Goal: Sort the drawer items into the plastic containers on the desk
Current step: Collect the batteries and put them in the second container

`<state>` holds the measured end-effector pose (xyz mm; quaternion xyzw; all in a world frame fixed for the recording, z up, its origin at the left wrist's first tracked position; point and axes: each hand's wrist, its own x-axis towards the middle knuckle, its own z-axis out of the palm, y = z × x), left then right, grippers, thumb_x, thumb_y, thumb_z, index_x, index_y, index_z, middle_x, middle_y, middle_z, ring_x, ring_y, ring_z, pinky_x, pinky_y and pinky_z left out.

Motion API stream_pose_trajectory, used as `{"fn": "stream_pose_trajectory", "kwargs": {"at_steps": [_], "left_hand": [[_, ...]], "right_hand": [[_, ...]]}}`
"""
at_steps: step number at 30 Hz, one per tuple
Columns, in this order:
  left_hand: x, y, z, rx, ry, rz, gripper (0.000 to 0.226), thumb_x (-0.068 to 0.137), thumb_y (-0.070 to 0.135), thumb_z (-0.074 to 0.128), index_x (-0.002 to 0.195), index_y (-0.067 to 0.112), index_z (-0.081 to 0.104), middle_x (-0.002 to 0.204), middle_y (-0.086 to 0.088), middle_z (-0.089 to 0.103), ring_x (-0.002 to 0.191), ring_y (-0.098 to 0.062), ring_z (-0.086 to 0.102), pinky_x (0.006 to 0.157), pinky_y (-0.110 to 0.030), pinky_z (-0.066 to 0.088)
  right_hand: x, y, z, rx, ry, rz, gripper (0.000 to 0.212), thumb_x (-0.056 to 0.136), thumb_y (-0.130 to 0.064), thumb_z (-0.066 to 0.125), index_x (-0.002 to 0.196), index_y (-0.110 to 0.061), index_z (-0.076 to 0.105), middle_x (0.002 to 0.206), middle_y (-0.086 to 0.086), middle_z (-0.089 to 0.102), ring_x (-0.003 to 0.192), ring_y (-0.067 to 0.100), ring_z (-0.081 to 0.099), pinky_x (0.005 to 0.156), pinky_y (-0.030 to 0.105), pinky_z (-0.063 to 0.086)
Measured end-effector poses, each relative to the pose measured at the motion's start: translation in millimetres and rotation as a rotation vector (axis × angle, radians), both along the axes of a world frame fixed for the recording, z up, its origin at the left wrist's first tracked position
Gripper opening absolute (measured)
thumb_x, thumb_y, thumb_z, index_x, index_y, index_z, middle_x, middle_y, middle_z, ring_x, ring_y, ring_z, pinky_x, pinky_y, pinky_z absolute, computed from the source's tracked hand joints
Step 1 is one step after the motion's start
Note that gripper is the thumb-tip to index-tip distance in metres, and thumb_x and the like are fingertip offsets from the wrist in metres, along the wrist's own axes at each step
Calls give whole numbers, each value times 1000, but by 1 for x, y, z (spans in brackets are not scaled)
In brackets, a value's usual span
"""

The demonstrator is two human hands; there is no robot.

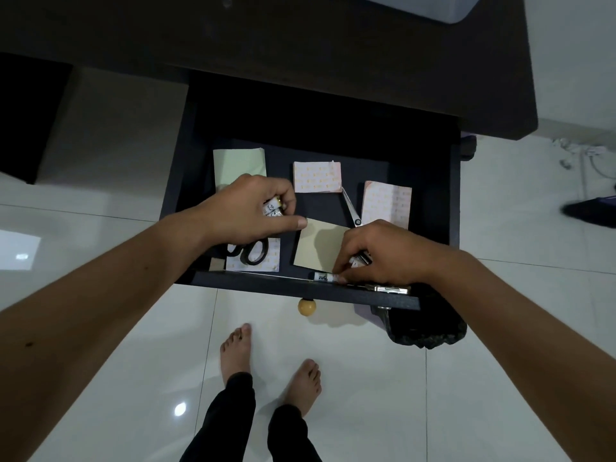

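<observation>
The dark drawer (436,208) stands pulled out below the desk. My left hand (246,208) grips two small white batteries (273,208) over the drawer's left side. My right hand (376,251) curls round a dark pen-like item (363,258), and its fingertips touch a white marker (325,277) lying along the drawer's front wall. Black-handled scissors (250,253) lie on a patterned paper, partly under my left hand. A yellow note pad (318,246) sits between my hands. A green pad (238,166), two pink patterned papers (316,176) (386,203) and metal tweezers (351,208) lie farther back.
A plastic container's corner (433,5) shows on the dark desk (300,48) at the top. A round wooden knob (306,307) sticks out of the drawer front. A black bin (423,328) stands under the drawer's right corner. My bare feet stand on white tile.
</observation>
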<state>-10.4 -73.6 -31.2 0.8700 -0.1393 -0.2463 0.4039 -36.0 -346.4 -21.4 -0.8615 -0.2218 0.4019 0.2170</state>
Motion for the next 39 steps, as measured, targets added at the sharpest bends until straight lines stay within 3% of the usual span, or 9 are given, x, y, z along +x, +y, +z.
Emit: {"fn": "stream_pose_trajectory", "kwargs": {"at_steps": [6,11,15,20,25,29,33,35,39], "left_hand": [[-1,-2,2,-142,166,45,9,97,31,75,101,24,71,78,-1,76,50,-1,62,50,-17,48],[-2,-1,-1,-186,210,50,23,106,25,61,125,33,73,83,4,69,50,-9,53,50,-18,46],[-3,-1,3,-173,232,21,26,107,26,61,126,41,72,88,-3,65,53,-9,57,52,-19,50],[-6,-7,7,-206,323,-26,14,100,26,71,113,31,75,74,14,69,52,-15,60,47,-28,49],[-9,-11,6,-169,452,-87,26,85,37,87,105,34,71,93,-36,68,57,-34,57,50,-32,42],[-6,-10,6,-190,457,-48,22,85,27,87,100,33,72,103,-21,71,63,-36,69,50,-31,46],[-6,-10,6,-171,465,-70,18,87,25,86,96,26,71,78,-20,76,60,-38,69,47,-26,42],[-7,-11,5,-159,469,-76,19,86,23,87,93,21,69,67,-12,73,56,-26,67,47,-25,41],[-7,-9,6,-147,457,-68,20,84,20,89,89,19,69,68,-10,70,54,-22,64,45,-25,41]], "right_hand": [[4,-2,5,26,117,-39,13,89,-44,80,101,-39,78,104,-20,74,101,-1,64,92,30,52],[3,-5,7,79,195,-99,24,92,-43,77,116,-41,77,117,-27,72,113,-7,63,105,26,49],[1,-6,15,155,212,-190,23,96,-34,74,119,-36,79,112,-24,75,106,-3,68,92,18,50],[4,-10,21,352,365,-475,26,100,-21,70,125,-24,76,115,2,73,93,22,73,72,36,62],[5,-5,19,463,461,-641,20,100,-13,68,118,-15,77,87,8,72,73,26,69,55,32,57],[7,-3,20,530,469,-709,11,93,-8,75,104,-6,72,76,8,69,62,21,65,44,24,47],[8,-2,16,523,435,-651,21,84,-3,83,92,-8,65,75,17,64,57,23,63,40,24,43],[7,-3,15,377,365,-471,17,85,-6,85,93,-11,70,73,4,70,58,18,66,43,25,47],[5,0,9,49,113,-51,26,86,-25,85,102,-44,80,101,-14,75,89,9,71,83,36,60]]}}
